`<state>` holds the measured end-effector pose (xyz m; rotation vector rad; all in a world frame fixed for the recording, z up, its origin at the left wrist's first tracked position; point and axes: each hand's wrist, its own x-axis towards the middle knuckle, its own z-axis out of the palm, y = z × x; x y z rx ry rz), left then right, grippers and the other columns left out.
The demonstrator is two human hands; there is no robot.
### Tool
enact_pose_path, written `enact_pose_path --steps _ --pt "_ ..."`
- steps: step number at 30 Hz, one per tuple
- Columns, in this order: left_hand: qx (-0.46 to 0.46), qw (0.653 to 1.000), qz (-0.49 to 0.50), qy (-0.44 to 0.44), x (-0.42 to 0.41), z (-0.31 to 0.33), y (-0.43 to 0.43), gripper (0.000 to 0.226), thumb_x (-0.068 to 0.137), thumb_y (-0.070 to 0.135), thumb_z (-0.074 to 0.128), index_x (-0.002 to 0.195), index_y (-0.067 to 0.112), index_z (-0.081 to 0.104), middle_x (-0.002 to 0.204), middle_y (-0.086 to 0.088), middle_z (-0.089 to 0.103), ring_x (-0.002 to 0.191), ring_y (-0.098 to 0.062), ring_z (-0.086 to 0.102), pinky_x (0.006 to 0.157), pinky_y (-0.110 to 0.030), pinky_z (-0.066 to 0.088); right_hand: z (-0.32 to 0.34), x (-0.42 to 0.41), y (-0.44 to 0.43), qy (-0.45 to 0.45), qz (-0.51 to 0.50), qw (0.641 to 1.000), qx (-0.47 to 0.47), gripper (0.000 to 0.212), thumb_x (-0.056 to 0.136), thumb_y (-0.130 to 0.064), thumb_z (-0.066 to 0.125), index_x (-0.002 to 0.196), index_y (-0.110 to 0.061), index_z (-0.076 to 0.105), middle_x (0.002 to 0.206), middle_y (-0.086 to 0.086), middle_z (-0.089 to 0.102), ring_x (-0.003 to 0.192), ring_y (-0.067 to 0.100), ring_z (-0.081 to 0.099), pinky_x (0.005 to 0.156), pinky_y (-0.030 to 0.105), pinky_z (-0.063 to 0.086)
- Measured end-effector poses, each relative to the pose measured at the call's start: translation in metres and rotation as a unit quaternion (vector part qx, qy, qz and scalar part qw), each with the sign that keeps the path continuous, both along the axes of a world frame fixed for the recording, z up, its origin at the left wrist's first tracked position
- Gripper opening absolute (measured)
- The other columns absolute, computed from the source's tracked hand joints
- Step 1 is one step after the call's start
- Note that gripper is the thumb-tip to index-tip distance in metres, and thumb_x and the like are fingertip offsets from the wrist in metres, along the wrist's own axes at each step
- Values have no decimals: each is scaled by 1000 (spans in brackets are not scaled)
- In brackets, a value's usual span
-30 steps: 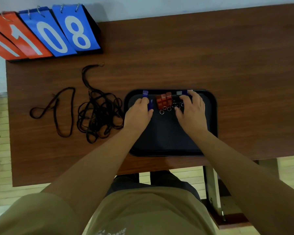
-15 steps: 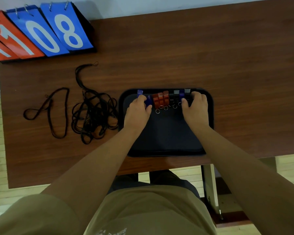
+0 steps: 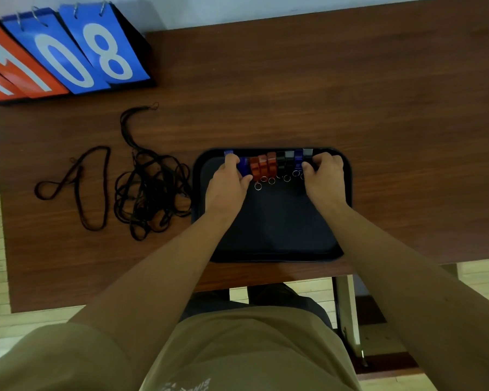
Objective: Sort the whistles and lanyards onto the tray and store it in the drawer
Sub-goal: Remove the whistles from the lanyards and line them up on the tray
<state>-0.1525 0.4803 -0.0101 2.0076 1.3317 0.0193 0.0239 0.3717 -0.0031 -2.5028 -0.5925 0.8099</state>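
A black tray (image 3: 274,230) lies on the brown table near its front edge. Along the tray's far side stands a row of whistles: blue ones (image 3: 243,165) at the left, orange ones (image 3: 263,165) in the middle, black ones (image 3: 285,162) and another blue one (image 3: 297,159) at the right, each with a small metal ring. My left hand (image 3: 227,187) presses on the blue whistles at the row's left end. My right hand (image 3: 323,179) closes on the whistles at the right end. A tangled heap of black lanyards (image 3: 150,190) and one loose lanyard (image 3: 79,187) lie on the table left of the tray.
A flip scoreboard (image 3: 65,55) with orange and blue number cards stands at the table's far left corner. The brown table (image 3: 350,94) stretches wide behind and right of the tray. A metal table leg (image 3: 347,311) shows below the front edge.
Both hands have closed in on the two ends of the whistle row, and the row now stands tighter along the tray's far side. The lanyards have not moved.
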Motion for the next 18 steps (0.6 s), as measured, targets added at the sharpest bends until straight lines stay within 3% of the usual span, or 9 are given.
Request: enact_pose_path --steps 8,11,18 --pt "37 999 -18 7 -3 -6 -2 30 99 30 59 123 14 49 91 -2 63 78 -19 63 65 -38 55 -5 4 -1 22 -12 999 27 23 97 -27 64 110 -9 58 113 8 58 94 22 61 80 33 51" --pt "31 999 -9 8 0 -6 -1 30 99 30 60 123 15 50 91 -2 63 78 -18 62 62 -33 50 -4 2 -1 33 -25 999 35 21 97 -25 64 109 -10 56 106 6 62 91 20 62 74 29 49" --pt "32 999 -3 4 -1 -6 3 33 98 29 60 126 15 50 89 -2 64 77 -19 62 65 -37 53 -1 1 -2 41 -42 997 55 19 95 -24 67 103 -16 51 99 2 58 83 15 57 69 24 44"
